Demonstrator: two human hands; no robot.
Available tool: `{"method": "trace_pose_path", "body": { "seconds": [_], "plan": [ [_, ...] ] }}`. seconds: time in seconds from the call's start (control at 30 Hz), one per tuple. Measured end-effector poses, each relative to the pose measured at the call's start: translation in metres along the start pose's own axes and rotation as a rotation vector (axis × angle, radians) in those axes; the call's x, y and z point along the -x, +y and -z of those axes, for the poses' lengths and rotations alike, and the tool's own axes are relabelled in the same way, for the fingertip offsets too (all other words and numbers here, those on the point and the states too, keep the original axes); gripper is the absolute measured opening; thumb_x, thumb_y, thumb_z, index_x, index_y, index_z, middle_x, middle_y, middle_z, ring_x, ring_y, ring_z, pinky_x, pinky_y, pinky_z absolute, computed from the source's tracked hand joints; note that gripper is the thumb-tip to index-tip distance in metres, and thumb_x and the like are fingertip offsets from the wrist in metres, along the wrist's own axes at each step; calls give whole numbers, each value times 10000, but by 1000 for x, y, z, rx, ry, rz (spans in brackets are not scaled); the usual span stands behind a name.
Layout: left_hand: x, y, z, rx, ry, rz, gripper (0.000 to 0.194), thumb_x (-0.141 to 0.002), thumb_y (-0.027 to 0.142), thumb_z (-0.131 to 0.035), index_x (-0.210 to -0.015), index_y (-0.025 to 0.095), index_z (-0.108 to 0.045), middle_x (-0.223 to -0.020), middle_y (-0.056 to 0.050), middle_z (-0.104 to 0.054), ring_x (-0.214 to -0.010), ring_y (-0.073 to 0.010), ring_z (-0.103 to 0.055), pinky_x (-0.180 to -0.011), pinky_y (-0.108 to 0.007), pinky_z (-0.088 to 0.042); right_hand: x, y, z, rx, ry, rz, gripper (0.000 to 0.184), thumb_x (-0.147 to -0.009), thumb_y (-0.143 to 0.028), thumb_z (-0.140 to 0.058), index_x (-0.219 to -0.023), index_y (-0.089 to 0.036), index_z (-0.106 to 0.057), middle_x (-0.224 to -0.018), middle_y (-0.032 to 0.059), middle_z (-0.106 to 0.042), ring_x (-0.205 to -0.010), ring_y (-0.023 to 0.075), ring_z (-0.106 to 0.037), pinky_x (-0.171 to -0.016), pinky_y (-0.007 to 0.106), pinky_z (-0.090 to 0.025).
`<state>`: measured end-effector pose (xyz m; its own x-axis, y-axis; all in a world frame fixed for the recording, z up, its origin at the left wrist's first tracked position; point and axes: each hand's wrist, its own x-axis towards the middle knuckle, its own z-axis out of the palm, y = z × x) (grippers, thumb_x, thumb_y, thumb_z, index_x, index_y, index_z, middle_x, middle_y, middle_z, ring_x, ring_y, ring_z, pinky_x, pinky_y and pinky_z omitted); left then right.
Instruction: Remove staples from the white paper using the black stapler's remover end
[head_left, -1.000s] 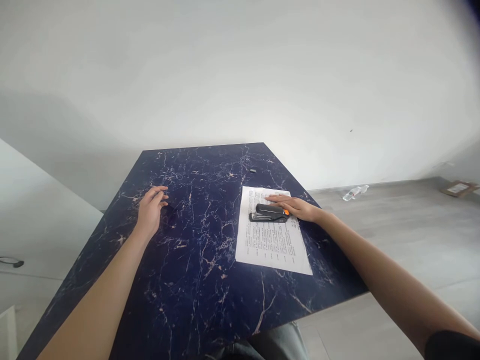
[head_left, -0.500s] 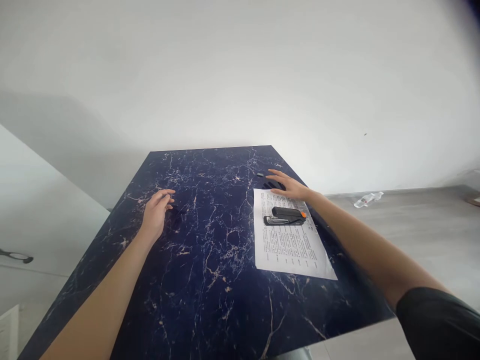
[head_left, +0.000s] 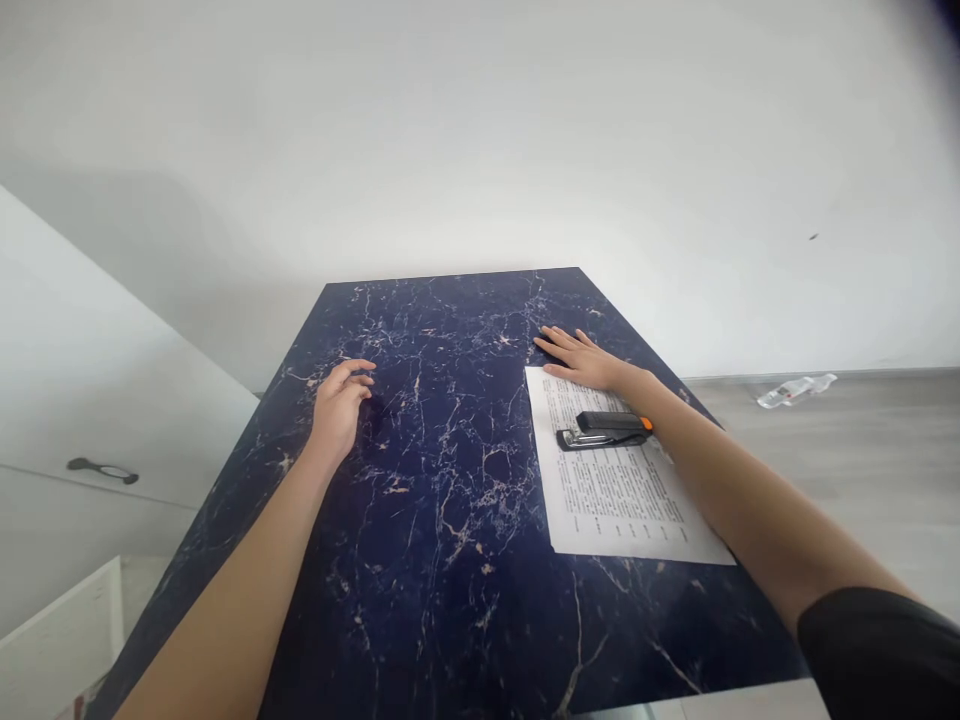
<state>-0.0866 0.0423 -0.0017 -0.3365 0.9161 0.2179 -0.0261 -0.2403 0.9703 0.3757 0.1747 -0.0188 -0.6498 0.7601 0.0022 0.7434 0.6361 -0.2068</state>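
My right hand (head_left: 581, 358) lies flat with its fingers spread, on the dark blue tabletop at the far edge of a printed sheet of paper (head_left: 600, 545). Whatever is beneath that palm is hidden. On the sheet, just nearer than this hand, rests a black stapler (head_left: 606, 430) with an orange tip at its right end; its top arm is raised away from the base. Over the left part of the table is my left hand (head_left: 341, 400), fingers loosely bent and apart, with nothing in it.
The marble-patterned table (head_left: 442, 600) reaches to a white wall (head_left: 480, 130). To the left stands a white cabinet with a dark handle (head_left: 103, 470). A clear plastic item (head_left: 796, 390) lies on the grey floor at the right.
My right hand has come down flat over the spot where a small dark strip lay, and the strip no longer shows. My left hand stays loosely bent. The view has shifted slightly.
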Motion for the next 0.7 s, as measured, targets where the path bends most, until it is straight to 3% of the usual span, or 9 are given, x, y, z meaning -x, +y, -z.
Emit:
{"method": "trace_pose_path", "body": {
  "seconds": [0.17, 0.27, 0.4, 0.53, 0.7],
  "plan": [
    [-13, 6, 27, -46, 41, -107, 363, -589, 119, -612, -893, 231, -776, -1008, -57, -666, -871, -166, -603, -648, -226, -459, -19, -25, -7, -7, -5, 34, 802, -994, -762, -254, -1679, -403, -41, -1728, -69, 38, -1592, 359, -16, -1293, 622, 19],
    [-26, 8, 60, -27, 156, -110, 329, -568, 130, -600, -843, 215, -759, -896, -47, -638, -791, -145, -584, -591, -208, -429, -32, -39, -11, -4, -8, 33, 836, -986, -774, -256, -1685, -365, -49, -1732, -36, 19, -1592, 371, -18, -1290, 631, 17],
    [-39, 6, 96, 82, 380, -100, 307, -523, 147, -577, -802, 211, -689, -983, -45, -610, -739, -116, -552, -542, -198, -403, -52, -67, -16, -4, 12, 30, 844, -982, -785, -249, -1688, -345, -107, -1739, -3, -19, -1595, 394, -35, -1272, 669, 23],
    [-44, 2, 107, 148, 505, -31, 346, -476, 165, -542, -804, 211, -640, -985, -48, -557, -717, -111, -516, -515, -188, -372, -82, -112, -20, -14, 9, 50, 804, -994, -767, -243, -1682, -359, -156, -1746, 10, -47, -1602, 386, -31, -1252, 705, 14],
    [-47, -3, 113, 277, 559, 17, 413, -420, 129, -504, -811, 207, -611, -996, -52, -521, -705, -104, -490, -525, -190, -367, -142, -193, -32, -40, -1, 62, 848, -996, -758, -240, -1681, -257, -215, -1750, 83, -70, -1600, 419, -23, -1223, 744, 12]
  ]
}}
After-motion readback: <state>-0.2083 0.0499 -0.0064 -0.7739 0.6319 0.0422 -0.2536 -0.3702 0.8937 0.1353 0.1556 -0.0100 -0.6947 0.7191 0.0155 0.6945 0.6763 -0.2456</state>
